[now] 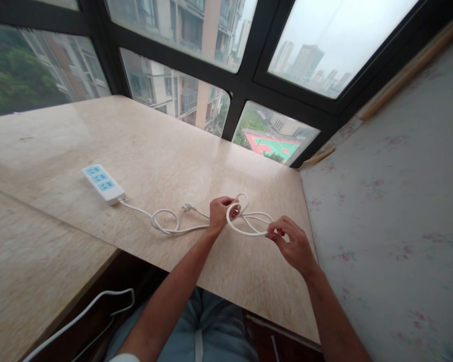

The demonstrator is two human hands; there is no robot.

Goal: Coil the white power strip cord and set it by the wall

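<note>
A white power strip (104, 185) with blue socket faces lies on the left part of the stone-look counter. From its near end runs a white power cord (165, 232), which makes a small loop on the counter and leads right to my hands. My left hand (221, 215) is closed around the cord, its fingertips partly hidden. With fingers pinched, my right hand (290, 240) grips the right side of a larger cord loop, raised between both hands. The cord's plug (187, 206) rests on the counter just left of my left hand.
The counter (143, 146) reaches back to dark-framed windows (245, 85). A flower-patterned wall (381, 211) stands close on my right. Below the counter's front edge at the left is a white tubular frame (83, 314); a dark drawer front (283, 342) is at the lower right.
</note>
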